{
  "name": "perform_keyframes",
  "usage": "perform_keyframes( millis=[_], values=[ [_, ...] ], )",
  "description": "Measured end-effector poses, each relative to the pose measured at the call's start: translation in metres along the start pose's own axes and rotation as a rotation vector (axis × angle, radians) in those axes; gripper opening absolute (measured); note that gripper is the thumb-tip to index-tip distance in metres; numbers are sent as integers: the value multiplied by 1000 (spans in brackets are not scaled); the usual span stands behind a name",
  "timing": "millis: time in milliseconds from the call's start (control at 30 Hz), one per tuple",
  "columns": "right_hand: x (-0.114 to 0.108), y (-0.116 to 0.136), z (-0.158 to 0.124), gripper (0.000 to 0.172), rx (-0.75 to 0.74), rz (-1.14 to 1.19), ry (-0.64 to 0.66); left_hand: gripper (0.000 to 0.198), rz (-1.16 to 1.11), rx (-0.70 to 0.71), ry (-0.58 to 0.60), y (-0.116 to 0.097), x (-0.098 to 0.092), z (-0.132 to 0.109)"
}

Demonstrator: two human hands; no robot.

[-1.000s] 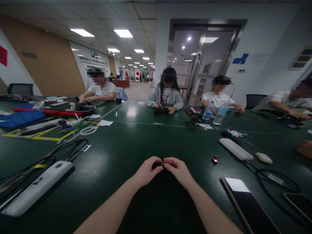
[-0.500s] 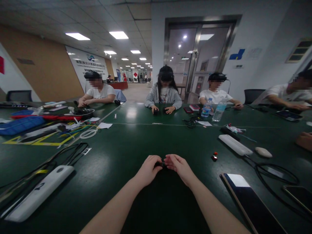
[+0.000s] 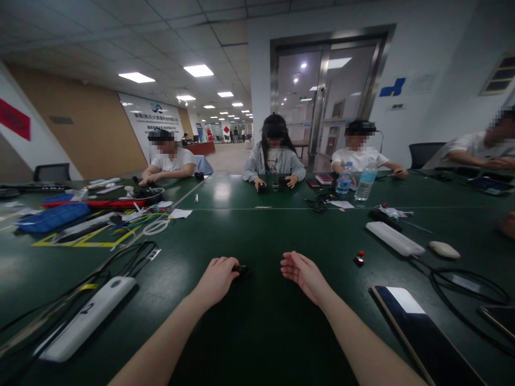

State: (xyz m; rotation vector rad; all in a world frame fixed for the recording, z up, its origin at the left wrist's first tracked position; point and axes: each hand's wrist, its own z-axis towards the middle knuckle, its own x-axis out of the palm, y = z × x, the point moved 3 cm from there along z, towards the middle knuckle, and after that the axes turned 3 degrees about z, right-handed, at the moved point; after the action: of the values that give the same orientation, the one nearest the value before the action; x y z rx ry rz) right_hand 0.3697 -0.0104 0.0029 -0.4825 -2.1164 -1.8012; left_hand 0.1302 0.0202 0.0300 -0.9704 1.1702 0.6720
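- My left hand [image 3: 217, 279] is low over the green table [image 3: 257, 230], just left of centre, with the forearm coming in from the near left edge.
- Its back faces up, the wrist is straight and the knuckles point far and slightly right.
- Left fingers are curled together and clamped on a small black part [image 3: 242, 268]. The part sticks out on the right side of the fingertips, at table level. I can't tell if it touches the surface.
- My right hand [image 3: 304, 272] is right of the part with a clear gap between them, touching nothing.
- The right forearm enters from the near right. The palm is turned left and a bit up, the fingers are loosely spread and slightly bent, and the thumb is on top.
- The two hands are apart at about the same depth, with bare table between them.
- Near left there is a white power strip [image 3: 86, 320] lying diagonally, with black cables [image 3: 120, 257] running beside it.
- Near right, a dark tablet [image 3: 418, 327] lies flat, well clear of my right arm.
- A small red-and-black piece [image 3: 359, 259] sits right of my right hand and a bit farther out.
- Beyond that are a second white strip [image 3: 395, 239] and a pale oval object [image 3: 444, 250].
- On the far side a person [image 3: 274, 158] sits opposite with hands on dark items, and there are two water bottles [image 3: 366, 182] to the right of them.
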Motion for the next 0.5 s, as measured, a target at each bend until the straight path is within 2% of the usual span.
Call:
perform_keyframes(
  millis=[133, 267, 367, 500],
  values=[
    [0, 1, 1, 22, 33, -6, -18, 21, 203, -215, -64, 62, -22, -27],
    [3, 1, 0, 20, 50, -2, -34, 25, 309, -439, -158, 116, -30, -60],
    [5, 2, -1, 18, 66, -4, -29, 23, 297, -511, -230, 138, -28, -73],
    [7, 4, -3, 16, 101, -16, -54, 18, 233, -441, -348, 143, -27, -72]
  ],
)
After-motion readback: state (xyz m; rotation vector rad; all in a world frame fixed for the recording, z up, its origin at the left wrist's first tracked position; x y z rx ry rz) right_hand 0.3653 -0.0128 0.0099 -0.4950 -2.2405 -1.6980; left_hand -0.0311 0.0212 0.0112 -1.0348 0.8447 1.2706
